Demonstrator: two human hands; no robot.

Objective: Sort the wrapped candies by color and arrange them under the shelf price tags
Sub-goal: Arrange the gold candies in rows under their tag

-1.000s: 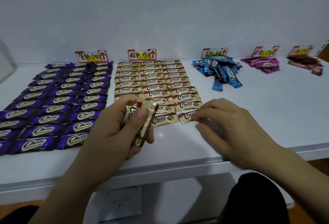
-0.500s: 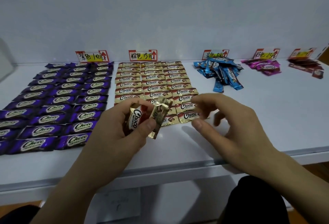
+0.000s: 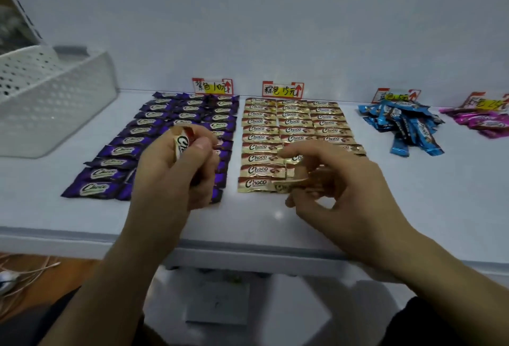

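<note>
The white bench [image 3: 413, 197] has purple candies [image 3: 118, 150] and gold candies [image 3: 294, 122] in neat rows; the blue pile [image 3: 405, 125] and pink pile [image 3: 484, 122] wait. The left hand [image 3: 176, 177] grips a spare candy [image 3: 181, 144]; the right hand [image 3: 344, 180] pinches 1 loose candy [image 3: 287, 185].

Beyond the grip we see a plain pale wall [image 3: 275, 15], the white shelf [image 3: 440, 208] spreading beneath it, a perforated white basket [image 3: 55, 114] well to its left, wooden floor [image 3: 71, 274] with pale cables [image 3: 27, 271] below-left.
</note>
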